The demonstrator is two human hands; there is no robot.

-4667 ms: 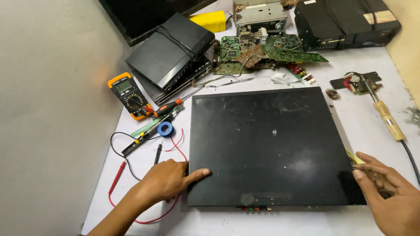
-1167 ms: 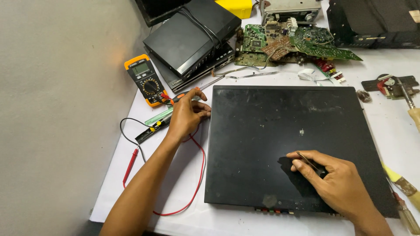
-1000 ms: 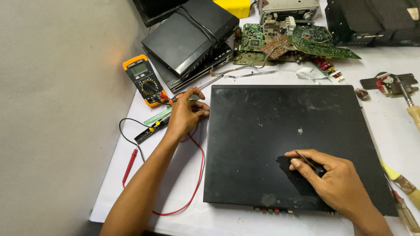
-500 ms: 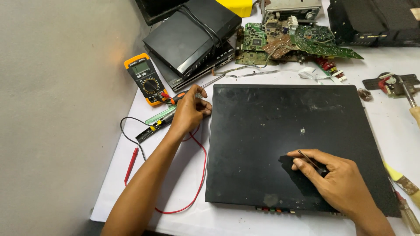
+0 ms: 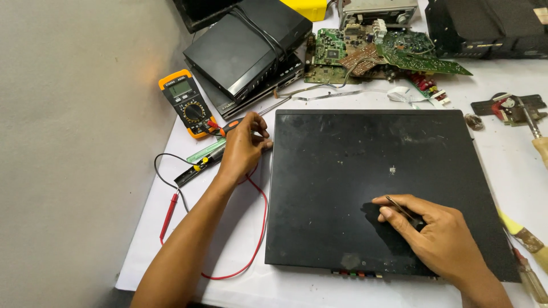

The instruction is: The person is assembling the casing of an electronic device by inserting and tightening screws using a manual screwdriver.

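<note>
In the head view, a large flat black device case (image 5: pixel 377 182) was seen lying lid-up on the white table (image 5: pixel 228 285), its front edge with small coloured sockets turned toward the person. The left hand (image 5: pixel 242 149) was placed at the case's left edge near the far corner, fingers curled around a screwdriver with an orange-and-black handle (image 5: pixel 231 126); the tip was hidden behind the fingers, so whether it sat in a screw could not be told. The right hand (image 5: pixel 436 236) was laid on the lid near the front right, and a thin metal tool (image 5: pixel 402 210) was pinched between thumb and forefinger, its point resting on the lid.

A yellow multimeter (image 5: pixel 186 104) was seen just beyond the left hand, with its red lead (image 5: pixel 251 251) looped across the table beside the case. Stacked black boxes (image 5: pixel 248 48) and bare green circuit boards (image 5: pixel 388 51) were set at the far side, well apart from the hands. A wooden-handled tool (image 5: pixel 539 148) lay at the right edge.

As a judgement, the side fastening would be best worked with the driver held square to the case wall and pressed firmly inward, while the case was steadied from above by the right hand so it would not slide on the table. The red lead would be better kept from under the wrist.
</note>
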